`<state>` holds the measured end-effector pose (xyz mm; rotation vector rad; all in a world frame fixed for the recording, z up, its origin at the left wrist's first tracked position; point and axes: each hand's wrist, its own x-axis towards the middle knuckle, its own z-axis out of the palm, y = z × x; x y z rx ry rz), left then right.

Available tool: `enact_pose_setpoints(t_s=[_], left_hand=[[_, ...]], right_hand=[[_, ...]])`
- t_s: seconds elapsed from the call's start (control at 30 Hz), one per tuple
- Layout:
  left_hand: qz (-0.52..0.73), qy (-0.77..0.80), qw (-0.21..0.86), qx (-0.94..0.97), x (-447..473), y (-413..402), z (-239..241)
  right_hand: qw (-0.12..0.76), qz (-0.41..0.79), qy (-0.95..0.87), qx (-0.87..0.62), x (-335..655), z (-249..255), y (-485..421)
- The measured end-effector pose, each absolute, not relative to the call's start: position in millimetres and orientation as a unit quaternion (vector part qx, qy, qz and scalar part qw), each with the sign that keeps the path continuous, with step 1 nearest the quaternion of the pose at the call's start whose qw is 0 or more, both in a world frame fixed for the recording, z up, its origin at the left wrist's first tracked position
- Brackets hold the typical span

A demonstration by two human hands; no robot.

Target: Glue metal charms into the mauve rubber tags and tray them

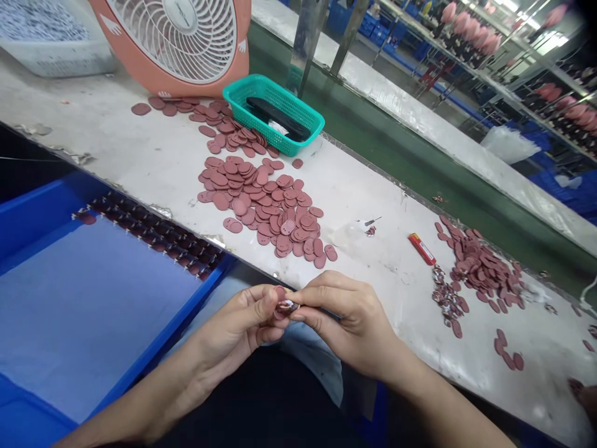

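White ceiling lights (509, 5): glaring, top right
Flat pale-grey worktop (373, 168): pretty evenly lit
Rounded pink bundles (472, 28): kinda blurry

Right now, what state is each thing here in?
Left hand: pinching held piece
Right hand: pinching held piece
Held piece: partly hidden
Oval pieces: loose, mostly heaped
Green basket: open, holding a black object
Blue bin: open, partly filled
Red item: lying flat
Fan: standing; can't tell if running

From mid-view, the pale bench (373, 193) carries a white tub (65, 62) at ten o'clock, an orange fan (186, 46) at eleven and a green basket (265, 132) near twelve. Reddish ovals (275, 211) lie heaped near centre, another heap (485, 264) at three.
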<state>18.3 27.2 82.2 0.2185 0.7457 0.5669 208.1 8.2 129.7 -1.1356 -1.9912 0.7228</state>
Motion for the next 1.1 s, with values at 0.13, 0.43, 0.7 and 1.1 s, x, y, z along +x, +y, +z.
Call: enact_pose_setpoints(t_s=[0.13,0.43,0.7,1.1], left_hand=[[0.282,0.351,0.887,0.099,19.1,26.9,82.2],[0.292,0.359,0.882,0.091,18.1,24.2,78.7],[0.302,0.337,0.879,0.151,3.4,35.3,75.7],[0.516,0.450,0.671,0.285,7.1,44.3,73.1]], right_hand=[[0.356,0.273,-0.775,-0.445,207.9,129.1,6.6],[0.360,0.286,-0.771,-0.441,204.2,126.7,10.5],[0.383,0.247,-0.773,-0.441,196.5,128.0,20.5],[0.395,-0.114,-0.797,-0.443,147.9,91.6,36.5]])
